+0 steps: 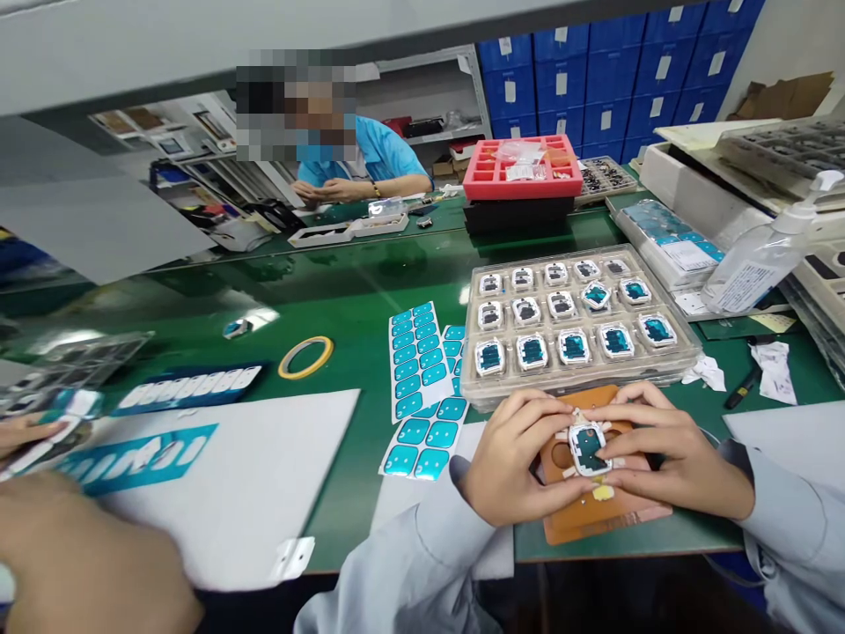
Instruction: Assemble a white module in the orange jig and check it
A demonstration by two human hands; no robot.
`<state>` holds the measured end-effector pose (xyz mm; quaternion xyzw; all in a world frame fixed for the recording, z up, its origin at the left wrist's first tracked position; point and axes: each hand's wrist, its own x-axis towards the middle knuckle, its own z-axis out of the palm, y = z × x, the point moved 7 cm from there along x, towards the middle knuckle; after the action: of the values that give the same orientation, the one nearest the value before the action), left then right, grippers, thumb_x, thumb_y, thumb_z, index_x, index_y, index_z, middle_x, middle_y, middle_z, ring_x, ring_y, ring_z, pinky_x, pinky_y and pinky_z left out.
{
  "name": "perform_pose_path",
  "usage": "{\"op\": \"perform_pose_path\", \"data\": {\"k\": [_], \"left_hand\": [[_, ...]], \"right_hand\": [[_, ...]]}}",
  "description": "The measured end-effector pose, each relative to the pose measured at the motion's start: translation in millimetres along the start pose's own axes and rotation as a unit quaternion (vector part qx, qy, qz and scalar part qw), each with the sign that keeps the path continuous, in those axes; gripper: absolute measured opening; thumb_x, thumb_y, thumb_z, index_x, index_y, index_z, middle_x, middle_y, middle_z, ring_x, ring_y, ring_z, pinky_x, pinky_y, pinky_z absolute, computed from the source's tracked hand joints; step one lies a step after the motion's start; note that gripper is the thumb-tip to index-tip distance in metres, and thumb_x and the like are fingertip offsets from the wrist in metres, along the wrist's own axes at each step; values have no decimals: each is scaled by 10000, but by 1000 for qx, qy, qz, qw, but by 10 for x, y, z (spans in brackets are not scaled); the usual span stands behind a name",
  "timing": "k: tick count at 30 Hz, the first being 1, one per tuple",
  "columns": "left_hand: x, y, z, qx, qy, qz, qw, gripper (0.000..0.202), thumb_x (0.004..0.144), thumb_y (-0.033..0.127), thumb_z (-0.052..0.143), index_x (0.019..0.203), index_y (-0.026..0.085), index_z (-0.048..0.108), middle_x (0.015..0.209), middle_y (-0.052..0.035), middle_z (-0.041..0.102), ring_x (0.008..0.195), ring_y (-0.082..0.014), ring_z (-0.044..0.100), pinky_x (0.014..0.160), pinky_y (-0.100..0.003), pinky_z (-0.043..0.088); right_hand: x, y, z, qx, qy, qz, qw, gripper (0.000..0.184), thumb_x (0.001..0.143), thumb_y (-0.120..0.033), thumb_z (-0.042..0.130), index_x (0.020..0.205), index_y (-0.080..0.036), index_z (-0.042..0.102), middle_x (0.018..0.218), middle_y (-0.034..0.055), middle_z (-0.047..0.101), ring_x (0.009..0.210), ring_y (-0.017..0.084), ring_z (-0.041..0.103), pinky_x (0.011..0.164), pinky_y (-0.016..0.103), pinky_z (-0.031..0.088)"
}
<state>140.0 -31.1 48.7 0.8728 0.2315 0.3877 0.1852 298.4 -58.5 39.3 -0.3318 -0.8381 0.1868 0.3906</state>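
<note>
My left hand (518, 462) and my right hand (670, 449), both in grey sleeves, grip a small squarish white-framed part (586, 449) with a dark teal face. It looks like a watch housing. Fingertips of both hands press around its edges, and a right fingertip rests on its face. Underneath lies an orange fixture plate (561, 524) with round recesses. Just below the part a small yellow piece (603, 493) shows on that plate. Beyond my hands stands a clear plastic tray (472, 387) with rows of similar housings, several faced in teal and others in grey.
Sheets of teal stickers (422, 361) lie left of the tray, near a yellow tape roll (305, 357). A co-worker's hands (85, 546) work over a white mat (264, 493). Another person (389, 158) sits opposite. A pump bottle (759, 255) and pink tray (521, 189) stand behind.
</note>
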Motion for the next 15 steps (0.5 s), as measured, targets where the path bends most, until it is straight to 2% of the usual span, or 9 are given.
{"op": "perform_pose_path", "data": {"k": [9,15], "left_hand": [[-2,28,-9,30,2,23,999,521,725,435,783,1151,186,615,1035,-108,698,988,-266,594,839,-429,527],[0,-44,33,16,-41,-5,999,456,725,473,792,1072,211,656,1079,-98,693,1042,-275,576,897,-451,482]], "right_hand": [[13,-21,-5,-3,3,0,1000,68,864,-221,710,931,-218,714,1204,102,671,1027,269,474,828,429,470],[22,-14,18,-20,-4,2,1000,16,849,-226,716,851,-217,703,1133,104,694,1001,267,492,823,435,466]]}}
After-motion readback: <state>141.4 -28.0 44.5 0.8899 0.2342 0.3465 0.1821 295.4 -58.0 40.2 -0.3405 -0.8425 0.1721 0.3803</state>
